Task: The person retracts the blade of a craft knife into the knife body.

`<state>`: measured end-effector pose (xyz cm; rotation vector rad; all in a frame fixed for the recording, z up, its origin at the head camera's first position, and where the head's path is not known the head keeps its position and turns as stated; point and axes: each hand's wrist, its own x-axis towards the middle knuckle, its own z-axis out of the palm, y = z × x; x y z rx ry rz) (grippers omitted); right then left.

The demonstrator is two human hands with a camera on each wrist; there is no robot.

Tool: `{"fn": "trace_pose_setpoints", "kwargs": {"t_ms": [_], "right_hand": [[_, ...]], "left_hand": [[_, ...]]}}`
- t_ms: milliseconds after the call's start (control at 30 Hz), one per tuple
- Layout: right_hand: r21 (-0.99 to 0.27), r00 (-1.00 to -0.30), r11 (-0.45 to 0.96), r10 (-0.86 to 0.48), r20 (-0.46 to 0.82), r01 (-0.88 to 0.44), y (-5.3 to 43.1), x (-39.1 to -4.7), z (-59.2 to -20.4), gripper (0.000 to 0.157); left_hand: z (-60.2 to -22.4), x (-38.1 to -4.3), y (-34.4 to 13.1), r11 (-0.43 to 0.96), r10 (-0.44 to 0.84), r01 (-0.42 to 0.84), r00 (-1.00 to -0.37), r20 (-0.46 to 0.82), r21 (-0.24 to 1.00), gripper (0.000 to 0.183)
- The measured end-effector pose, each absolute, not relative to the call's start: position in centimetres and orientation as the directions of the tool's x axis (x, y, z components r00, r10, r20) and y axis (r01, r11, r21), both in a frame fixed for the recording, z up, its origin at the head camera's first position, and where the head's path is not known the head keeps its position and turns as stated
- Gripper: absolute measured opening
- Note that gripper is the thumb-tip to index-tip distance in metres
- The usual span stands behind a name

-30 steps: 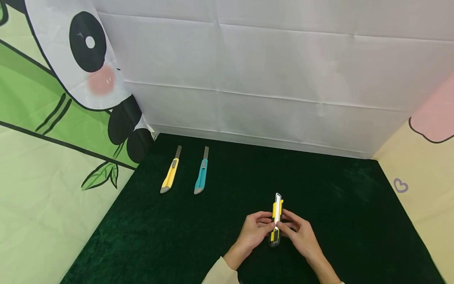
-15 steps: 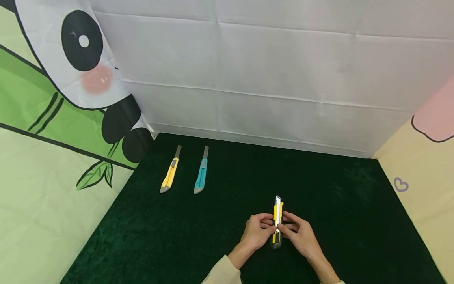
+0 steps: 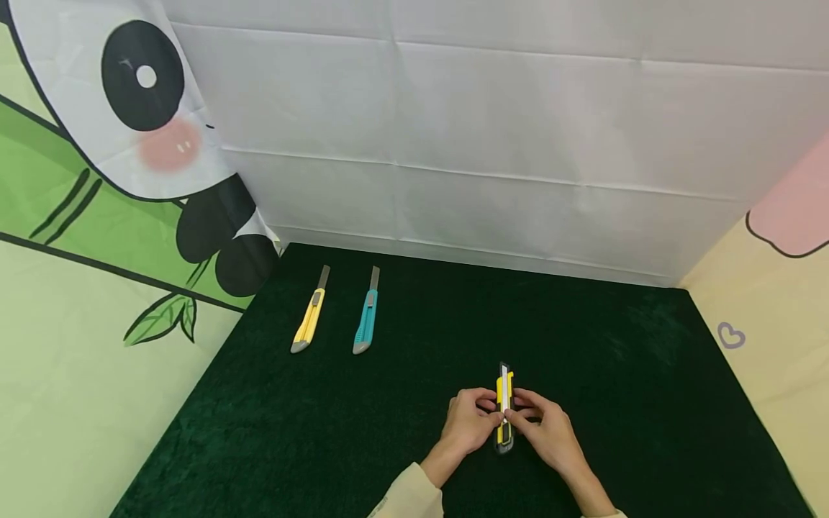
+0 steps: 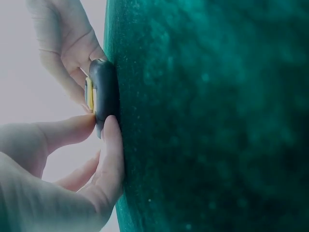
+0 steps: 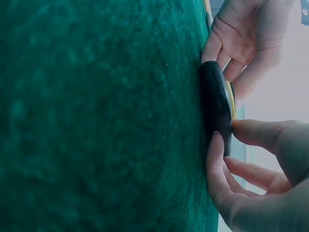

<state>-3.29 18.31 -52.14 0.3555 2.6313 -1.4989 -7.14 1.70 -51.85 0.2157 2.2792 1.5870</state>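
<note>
Both my hands hold a yellow-and-black utility knife (image 3: 504,392), its slim pale strip facing up and its front end pointing away from me. My left hand (image 3: 468,424) pinches its left side with thumb on top, and my right hand (image 3: 546,430) pinches the right side likewise. In the left wrist view the rounded black butt of the knife (image 4: 106,89) lies on or just over the cloth. The right wrist view shows that black butt (image 5: 214,94) with fingers on either side. Whether the blade is out, I cannot tell.
Farther left on the dark green cloth (image 3: 414,446) lie a yellow box cutter (image 3: 311,320) and a teal box cutter (image 3: 367,322), both with blades out and pointing away. A white cloth wall (image 3: 486,144) stands behind, with printed panels at the sides.
Held in both hands, the utility knife has come slightly nearer to me and its front end sits lower. The grip looks the same, and the two box cutters have stayed put.
</note>
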Motion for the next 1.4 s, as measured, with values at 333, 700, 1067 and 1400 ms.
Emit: {"fn": "trace_pose_setpoints", "kwargs": {"t_ms": [333, 700, 1067, 1400], "right_hand": [[-0.827, -0.969, 0.508, 0.170, -0.178, 0.241, 17.1, -2.2, -52.7, 0.045], [-0.818, -0.969, 0.521, 0.178, -0.174, 0.243, 16.9, -2.1, -52.8, 0.044], [-0.820, -0.968, 0.517, 0.175, -0.180, 0.246, 16.8, -2.1, -52.8, 0.045], [-0.812, -0.967, 0.527, 0.183, -0.180, 0.251, 16.7, -2.1, -52.8, 0.048]], "left_hand": [[-52.4, -6.4, 0.3, 0.344, 0.354, -0.042, -0.920, -0.171, 0.938, 0.023], [-52.4, -6.7, -0.5, 0.315, 0.377, -0.023, -0.914, -0.147, 0.949, 0.020], [-52.6, -7.7, -1.5, 0.367, 0.335, 0.039, -0.937, -0.093, 0.929, 0.016], [-51.8, -9.2, -2.6, 0.415, 0.302, 0.084, -0.952, -0.050, 0.906, 0.015]]}}
